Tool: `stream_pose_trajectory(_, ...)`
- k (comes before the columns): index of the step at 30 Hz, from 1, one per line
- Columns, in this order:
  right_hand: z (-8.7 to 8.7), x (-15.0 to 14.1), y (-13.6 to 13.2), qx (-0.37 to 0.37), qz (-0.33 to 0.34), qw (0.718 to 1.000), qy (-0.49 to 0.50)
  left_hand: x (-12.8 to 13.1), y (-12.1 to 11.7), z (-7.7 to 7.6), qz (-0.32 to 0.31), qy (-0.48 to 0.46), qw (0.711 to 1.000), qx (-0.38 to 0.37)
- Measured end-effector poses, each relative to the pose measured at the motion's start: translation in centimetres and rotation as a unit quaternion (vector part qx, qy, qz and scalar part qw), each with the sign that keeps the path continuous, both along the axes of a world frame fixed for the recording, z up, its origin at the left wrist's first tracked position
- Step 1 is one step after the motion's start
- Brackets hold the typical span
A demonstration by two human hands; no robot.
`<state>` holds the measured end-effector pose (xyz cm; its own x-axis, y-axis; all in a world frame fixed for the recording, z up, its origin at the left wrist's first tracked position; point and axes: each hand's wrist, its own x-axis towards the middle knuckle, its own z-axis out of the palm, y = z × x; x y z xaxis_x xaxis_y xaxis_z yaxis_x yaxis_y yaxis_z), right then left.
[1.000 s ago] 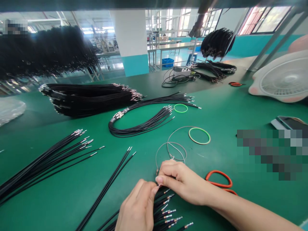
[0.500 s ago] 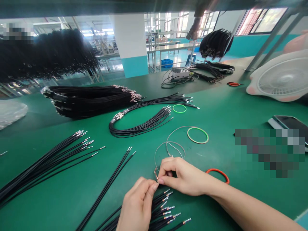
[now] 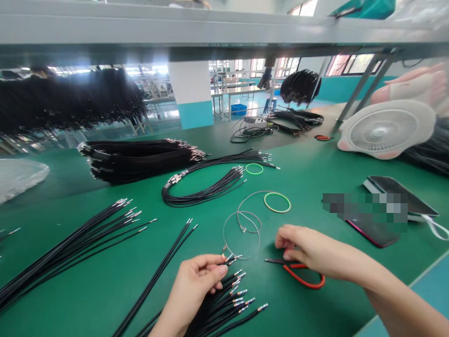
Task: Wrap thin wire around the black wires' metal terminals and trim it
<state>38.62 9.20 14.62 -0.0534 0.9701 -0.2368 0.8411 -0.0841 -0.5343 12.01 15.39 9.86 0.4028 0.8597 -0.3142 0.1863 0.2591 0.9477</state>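
My left hand [image 3: 201,281] pinches a few black cables [image 3: 233,259] near their metal-tipped ends, with a bit of copper-coloured wire [image 3: 224,252] at its fingertips. More black cables with bare metal terminals [image 3: 242,294] lie beneath and beside that hand. To the right, my right hand [image 3: 301,245] is over a pair of scissors [image 3: 304,282] with orange-red handles, their dark blades pointing left. Its fingers are curled, and whether they grip the scissors I cannot tell. A thin grey wire [image 3: 258,241] lies in loose loops between the hands.
Black cable bundles lie at left [image 3: 84,238], centre [image 3: 196,199] and back left [image 3: 140,161]. Green rings [image 3: 277,202] lie mid-table. At right are a phone [image 3: 377,234], a dark-topped device [image 3: 403,194] and a white fan [image 3: 386,128]. A grey shelf beam [image 3: 224,28] crosses overhead.
My right hand has left the fingertips of my left hand and moved right, over the scissors. My left hand still pinches, with cable ends now showing. The view has tilted up.
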Motion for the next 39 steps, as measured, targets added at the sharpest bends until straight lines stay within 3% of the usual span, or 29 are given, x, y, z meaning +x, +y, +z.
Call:
stream_pose_trajectory(4, -1.6, 1.2, -2.5, 0.001, -0.012, 1.000, -0.011, 0.1, 0.1, -0.2, -0.001, 0.000, 1.000, -0.006)
stream_pose_trajectory(7, -2.0, 1.5, -3.2, 0.007, 0.026, 1.000, -0.003, 0.2, 0.1, -0.3, -0.001, 0.000, 1.000, -0.003)
stream_pose_trajectory(10, -1.4, 1.8, -3.2, -0.006, 0.084, 0.996, -0.009, 0.2, 0.0, -0.2, -0.009, 0.003, 1.000, 0.003)
stream_pose_trajectory(14, 0.2, 1.7, -2.6, -0.024, 0.101, 0.995, 0.014, 0.4, -0.1, -0.1, -0.030, 0.012, 0.999, 0.012)
stream_pose_trajectory(19, 1.3, -0.6, -0.8, -0.020, 0.137, 0.986, 0.092, 0.4, 0.1, 0.0, -0.065, 0.025, 0.997, 0.022)
stream_pose_trajectory(28, 0.1, -3.3, 1.8, 0.111, 0.227, 0.961, -0.110, 0.5, -0.3, -0.2, -0.088, 0.045, 0.994, 0.046)
stream_pose_trajectory(39, -0.3, -4.0, 1.9, 0.100, 0.261, 0.945, -0.168, 0.5, -0.8, -0.1, -0.082, 0.054, 0.993, 0.067)
